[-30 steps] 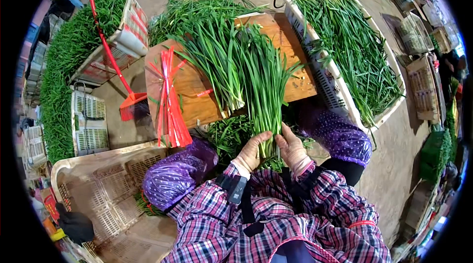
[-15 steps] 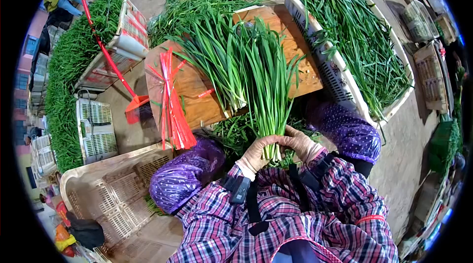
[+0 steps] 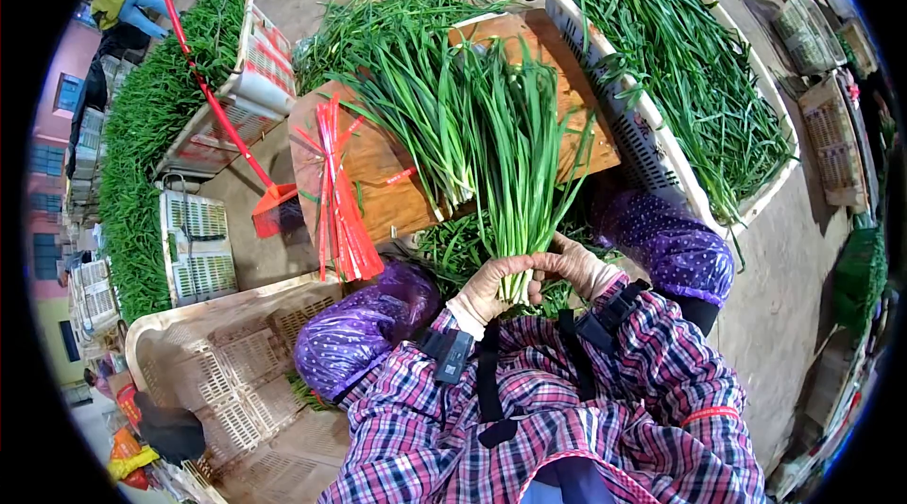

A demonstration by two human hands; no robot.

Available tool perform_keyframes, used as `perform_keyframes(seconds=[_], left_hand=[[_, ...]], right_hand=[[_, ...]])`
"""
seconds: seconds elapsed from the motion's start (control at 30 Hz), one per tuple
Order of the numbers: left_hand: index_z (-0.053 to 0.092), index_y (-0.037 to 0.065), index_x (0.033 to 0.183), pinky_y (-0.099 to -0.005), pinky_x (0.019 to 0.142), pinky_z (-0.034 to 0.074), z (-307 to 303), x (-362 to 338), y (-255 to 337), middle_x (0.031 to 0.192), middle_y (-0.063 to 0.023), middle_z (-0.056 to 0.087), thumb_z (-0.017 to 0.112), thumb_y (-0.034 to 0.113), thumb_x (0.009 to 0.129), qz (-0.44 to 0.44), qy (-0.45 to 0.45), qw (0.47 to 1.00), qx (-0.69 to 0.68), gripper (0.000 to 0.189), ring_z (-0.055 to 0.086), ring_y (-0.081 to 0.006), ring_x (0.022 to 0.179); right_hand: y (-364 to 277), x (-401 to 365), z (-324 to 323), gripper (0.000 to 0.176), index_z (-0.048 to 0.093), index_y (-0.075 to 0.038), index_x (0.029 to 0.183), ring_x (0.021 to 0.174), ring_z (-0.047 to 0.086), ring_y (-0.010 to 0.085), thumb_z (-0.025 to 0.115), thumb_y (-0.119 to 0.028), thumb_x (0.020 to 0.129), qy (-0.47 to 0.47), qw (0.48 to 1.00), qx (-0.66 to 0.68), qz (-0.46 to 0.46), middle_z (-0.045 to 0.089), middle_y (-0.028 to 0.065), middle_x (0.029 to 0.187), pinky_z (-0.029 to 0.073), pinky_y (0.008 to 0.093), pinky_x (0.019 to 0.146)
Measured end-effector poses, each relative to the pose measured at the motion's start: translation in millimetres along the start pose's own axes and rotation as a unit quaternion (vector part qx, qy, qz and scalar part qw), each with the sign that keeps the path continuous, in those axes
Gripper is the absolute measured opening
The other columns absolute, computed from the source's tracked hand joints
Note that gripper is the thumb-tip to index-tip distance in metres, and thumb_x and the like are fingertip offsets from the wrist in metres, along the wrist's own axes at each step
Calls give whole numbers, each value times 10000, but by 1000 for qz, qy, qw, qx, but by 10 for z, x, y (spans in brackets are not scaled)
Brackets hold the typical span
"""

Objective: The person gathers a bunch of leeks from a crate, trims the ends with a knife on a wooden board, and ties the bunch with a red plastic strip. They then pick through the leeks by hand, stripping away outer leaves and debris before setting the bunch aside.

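Note:
A bunch of chives point(image 3: 518, 183) stands with its pale stem ends toward me and its long green leaves fanned out over a wooden board point(image 3: 385, 205). My left hand point(image 3: 487, 290), in a light glove, is closed round the left side of the stems near their base. From the right, my gloved right hand point(image 3: 580, 265) grips the same stems, its fingers meeting those of the left. A second bunch of chives point(image 3: 444, 145) lies on the board just left of the held one. Red tie strips point(image 3: 344, 211) lie in a sheaf on the board's left end.
At the right stands a white crate point(image 3: 635, 107) full of loose greens. A soiled crate point(image 3: 236, 391) is at my lower left. More greens point(image 3: 378, 17) lie behind the board. A red-handled dustpan point(image 3: 274, 202) stands left. Another person point(image 3: 123, 3) is at the far upper left.
The held bunch's leaves have spread a little to the right, and my right hand has shifted slightly on the stems. The view has moved a little.

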State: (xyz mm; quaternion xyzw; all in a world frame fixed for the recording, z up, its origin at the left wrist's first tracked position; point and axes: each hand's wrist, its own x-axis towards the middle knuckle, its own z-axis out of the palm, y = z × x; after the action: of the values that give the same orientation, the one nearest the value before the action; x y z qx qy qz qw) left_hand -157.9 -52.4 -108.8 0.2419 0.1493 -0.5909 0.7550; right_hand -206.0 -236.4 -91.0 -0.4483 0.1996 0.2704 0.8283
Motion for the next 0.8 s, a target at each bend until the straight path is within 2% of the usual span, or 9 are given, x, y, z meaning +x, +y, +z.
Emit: perform_keyframes(seconds=[0.07,0.13,0.2,0.3,0.33,0.47,0.57,0.7,0.8], left_hand=[[594,-4,991,-368,607,542,-18,-25,15,831,-102,641,624,161,829,-18,35,999,14,233,628,-205,660],[594,-6,995,-358,586,529,23,-82,33,830,-99,636,629,155,822,-17,24,999,36,239,617,-193,655],[592,-17,989,-333,560,519,135,-169,42,822,-100,635,638,150,813,-4,39,997,62,247,616,-184,629],[616,-15,886,-308,523,521,263,-267,43,766,-95,632,651,129,804,22,94,981,170,168,613,-165,592],[621,-14,845,-280,481,516,343,-314,53,736,-90,627,662,103,783,31,119,975,184,138,604,-153,554],[610,1,808,-256,458,491,603,-590,102,665,-56,601,680,112,739,26,214,922,321,149,575,-134,517],[596,38,866,-259,457,453,623,-774,142,663,-34,575,707,101,738,35,212,895,390,180,538,-131,504],[535,41,999,-288,423,410,656,-1021,169,671,-43,556,689,62,737,47,269,824,496,304,497,-138,482],[523,41,1133,-313,567,479,616,-1143,191,769,-83,611,701,126,696,48,271,772,573,480,555,-190,582]], right_hand=[[18,-36,-29,587,414,-75,1328,878,599,151,699,-200,830,21,1000,17,-14,622,50,1028,503,307,742],[-29,-103,-109,675,381,-84,1367,866,591,139,724,-245,808,62,997,-51,7,614,36,1057,490,280,734],[-57,-195,-230,752,335,-30,1394,966,583,156,732,-262,798,89,976,-194,33,580,102,1174,482,254,763],[-41,-473,-304,690,371,17,1366,1019,604,220,707,-229,815,86,934,-341,-58,620,172,1142,484,311,860],[-171,-658,-211,587,473,21,1291,981,618,204,703,-236,815,82,927,-364,-38,647,167,1074,489,308,847],[-448,-1126,-80,396,581,-3,1173,936,625,177,680,-192,840,59,928,-363,-55,669,110,1003,497,292,816],[-605,-1345,-39,373,586,-3,1168,864,601,118,676,-181,853,38,941,-326,-78,663,54,969,491,262,757],[-765,-1489,26,254,659,-12,950,794,574,82,698,-235,834,6,945,-279,-170,650,0,851,474,243,711],[-942,-1577,225,268,655,0,955,824,571,93,683,-244,848,-26,932,-257,-253,650,22,891,465,248,734]])
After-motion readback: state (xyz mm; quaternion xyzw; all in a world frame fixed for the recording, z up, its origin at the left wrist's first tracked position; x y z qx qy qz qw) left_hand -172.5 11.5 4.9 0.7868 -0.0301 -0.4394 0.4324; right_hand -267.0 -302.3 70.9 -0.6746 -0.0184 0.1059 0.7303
